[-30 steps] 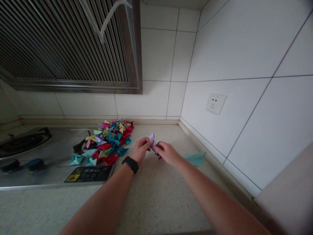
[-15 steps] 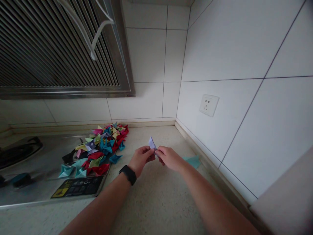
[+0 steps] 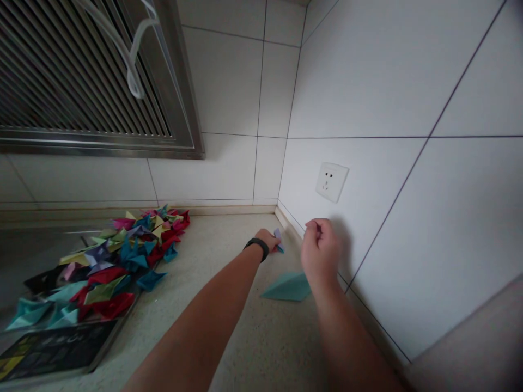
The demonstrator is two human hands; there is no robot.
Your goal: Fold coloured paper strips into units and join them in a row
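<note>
One lilac piece of paper (image 3: 278,234) is showing at my left hand (image 3: 267,238), near the tabletop's (image 3: 220,234) far corner; whether that grip is pinching it, I can't tell. My hands are no longer meeting: my right hand (image 3: 321,250) is curling narrow near the teal paper (image 3: 288,287), so the two-handed hold is breaking up.

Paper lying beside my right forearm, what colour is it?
The paper is pale blue-green; it shows best in the head view.
</note>
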